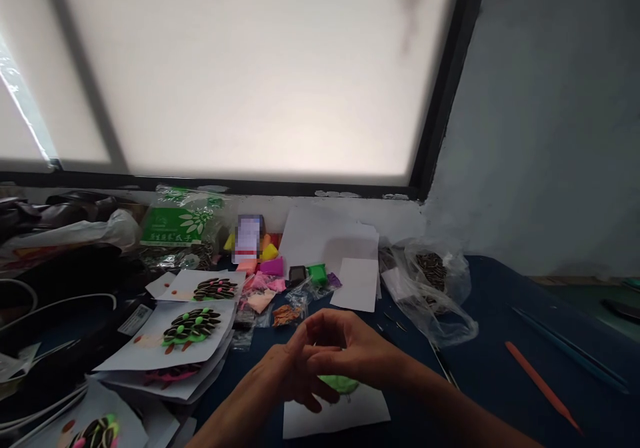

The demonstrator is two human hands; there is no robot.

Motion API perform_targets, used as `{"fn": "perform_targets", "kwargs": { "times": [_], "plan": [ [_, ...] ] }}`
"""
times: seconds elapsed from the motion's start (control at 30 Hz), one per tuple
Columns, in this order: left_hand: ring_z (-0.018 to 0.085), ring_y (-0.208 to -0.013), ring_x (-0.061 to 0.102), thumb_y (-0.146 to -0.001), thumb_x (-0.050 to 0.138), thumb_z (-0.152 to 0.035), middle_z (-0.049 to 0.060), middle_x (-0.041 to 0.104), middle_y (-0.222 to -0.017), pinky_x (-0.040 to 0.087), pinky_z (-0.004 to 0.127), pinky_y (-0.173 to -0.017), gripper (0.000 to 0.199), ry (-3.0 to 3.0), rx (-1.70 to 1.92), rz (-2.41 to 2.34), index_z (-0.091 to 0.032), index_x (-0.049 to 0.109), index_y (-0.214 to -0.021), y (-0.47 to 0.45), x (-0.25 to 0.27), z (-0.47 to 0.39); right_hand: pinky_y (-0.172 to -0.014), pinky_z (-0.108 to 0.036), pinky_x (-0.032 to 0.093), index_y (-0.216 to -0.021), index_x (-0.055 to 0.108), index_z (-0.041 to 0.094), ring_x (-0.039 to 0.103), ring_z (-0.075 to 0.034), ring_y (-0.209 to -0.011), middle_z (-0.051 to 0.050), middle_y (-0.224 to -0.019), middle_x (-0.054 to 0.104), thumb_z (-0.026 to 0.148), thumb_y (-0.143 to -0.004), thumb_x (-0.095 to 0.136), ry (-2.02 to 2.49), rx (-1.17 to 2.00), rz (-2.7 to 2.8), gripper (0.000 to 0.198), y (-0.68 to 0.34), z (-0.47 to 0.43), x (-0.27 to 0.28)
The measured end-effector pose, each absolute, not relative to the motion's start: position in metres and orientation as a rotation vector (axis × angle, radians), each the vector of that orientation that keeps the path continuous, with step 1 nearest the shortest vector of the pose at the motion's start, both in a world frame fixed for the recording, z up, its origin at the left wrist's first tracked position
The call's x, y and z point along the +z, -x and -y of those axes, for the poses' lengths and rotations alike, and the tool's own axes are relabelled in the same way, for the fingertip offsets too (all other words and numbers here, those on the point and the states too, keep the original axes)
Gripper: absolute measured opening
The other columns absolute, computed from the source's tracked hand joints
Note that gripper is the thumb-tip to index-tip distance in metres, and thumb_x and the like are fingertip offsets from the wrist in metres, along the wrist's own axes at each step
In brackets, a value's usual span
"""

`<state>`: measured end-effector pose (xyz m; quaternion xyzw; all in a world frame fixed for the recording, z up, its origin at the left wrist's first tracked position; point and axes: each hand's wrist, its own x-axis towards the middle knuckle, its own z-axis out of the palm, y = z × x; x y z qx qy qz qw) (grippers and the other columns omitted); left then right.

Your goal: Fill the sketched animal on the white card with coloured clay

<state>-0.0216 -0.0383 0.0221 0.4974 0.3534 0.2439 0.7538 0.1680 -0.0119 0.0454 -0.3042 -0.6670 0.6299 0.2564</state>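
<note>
My left hand (pixel 293 373) is held above the blue table, palm turned inward, its lower fingers spread apart. Over it arches my right hand (pixel 347 345), its fingers curled against the left hand. Whatever may lie between the two is hidden. Below them rests a white paper card (pixel 337 418) with a flat light-green clay shape (pixel 340 384) on it, partly covered by my hands. To the left, finished-looking cards with hedgehogs made of striped sunflower seeds (pixel 193 326) and clay dots lie in a stack.
Colourful clay packets (pixel 270 266) and an opened orange piece (pixel 287 314) sit behind my hands. Farther back are white sheets (pixel 325 235), a green seed bag (pixel 175 225) and a clear bag of seeds (pixel 431 271). An orange tool (pixel 543 385) and blue tweezers (pixel 570 348) lie right.
</note>
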Motion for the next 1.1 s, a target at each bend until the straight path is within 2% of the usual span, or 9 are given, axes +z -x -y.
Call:
{"fn": "perform_targets", "kwargs": {
  "times": [0.1,0.2,0.27,0.37,0.43,0.53,0.73,0.83,1.1],
  "plan": [
    [0.030,-0.089,0.071,-0.084,0.041,-0.080,0.017,0.076,-0.098,0.049,0.039,-0.082,0.084,-1.037,0.619,-0.740,-0.010,0.068,-0.121,0.015,0.025,0.042,-0.079,-0.029,0.050,-0.108,0.065,0.015,0.064,-0.016,-0.088,-0.004,-0.096,0.065,0.037,-0.074,0.084,0.846,1.684,1.785,0.045,-0.169,0.012,0.046],
    [0.028,-0.090,0.071,-0.082,0.059,-0.070,0.017,0.071,-0.116,0.050,0.035,-0.078,0.066,-1.004,0.772,-0.722,-0.014,0.074,-0.112,0.020,0.029,0.049,-0.071,-0.026,0.050,-0.107,0.064,0.015,0.064,-0.013,-0.079,-0.002,-0.093,0.065,0.041,-0.070,0.086,0.821,1.713,1.692,0.050,-0.174,0.006,0.041],
    [0.025,-0.086,0.072,-0.075,0.075,-0.058,0.012,0.074,-0.109,0.050,0.032,-0.076,0.051,-1.025,0.851,-0.772,-0.017,0.077,-0.105,0.024,0.031,0.054,-0.074,-0.028,0.051,-0.104,0.065,0.015,0.065,-0.014,-0.078,-0.002,-0.090,0.066,0.042,-0.069,0.086,0.800,1.729,1.687,0.049,-0.174,0.004,0.039],
    [0.020,-0.075,0.070,-0.069,0.084,-0.049,0.007,0.076,-0.085,0.049,0.029,-0.072,0.040,-1.071,0.919,-0.860,-0.016,0.080,-0.091,0.028,0.030,0.057,-0.078,-0.031,0.051,-0.100,0.067,0.014,0.066,-0.016,-0.081,-0.003,-0.088,0.068,0.042,-0.072,0.085,0.772,1.760,1.686,0.043,-0.170,0.007,0.040],
    [0.019,-0.069,0.068,-0.066,0.086,-0.049,0.005,0.074,-0.076,0.049,0.029,-0.070,0.038,-1.064,0.939,-0.887,-0.015,0.079,-0.083,0.028,0.030,0.057,-0.080,-0.032,0.051,-0.100,0.069,0.014,0.067,-0.016,-0.083,-0.004,-0.090,0.069,0.040,-0.074,0.084,0.756,1.779,1.680,0.039,-0.168,0.010,0.044],
    [0.018,-0.065,0.068,-0.062,0.088,-0.048,0.005,0.073,-0.076,0.050,0.031,-0.070,0.041,-0.994,0.962,-0.896,-0.015,0.078,-0.083,0.028,0.030,0.056,-0.081,-0.031,0.051,-0.099,0.071,0.015,0.067,-0.016,-0.086,-0.004,-0.093,0.070,0.037,-0.076,0.083,0.726,1.763,1.662,0.034,-0.169,0.015,0.049],
    [0.017,-0.061,0.068,-0.063,0.088,-0.049,0.005,0.074,-0.073,0.048,0.027,-0.063,0.045,-0.988,0.881,-0.828,-0.014,0.076,-0.089,0.027,0.025,0.055,-0.079,-0.030,0.051,-0.110,0.073,0.025,0.063,-0.015,-0.087,-0.003,-0.098,0.065,0.027,-0.088,0.072,0.766,1.177,1.899,0.023,-0.181,0.035,0.048],
    [0.015,-0.057,0.067,-0.068,0.084,-0.052,0.004,0.073,-0.072,0.047,0.025,-0.059,0.043,-1.018,0.794,-0.780,-0.014,0.076,-0.086,0.024,0.022,0.056,-0.080,-0.030,0.051,-0.106,0.075,0.027,0.063,-0.017,-0.094,-0.004,-0.104,0.062,0.020,-0.086,0.072,0.746,1.076,2.006,0.021,-0.184,0.045,0.044],
    [0.014,-0.056,0.067,-0.075,0.071,-0.065,0.006,0.073,-0.082,0.046,0.023,-0.057,0.053,-1.101,0.729,-0.796,-0.013,0.076,-0.084,0.017,0.021,0.059,-0.071,-0.026,0.053,-0.095,0.076,0.019,0.067,-0.015,-0.081,-0.006,-0.092,0.064,0.018,-0.090,0.068,0.677,0.766,2.028,0.010,-0.182,0.056,0.029]
  ]
}}
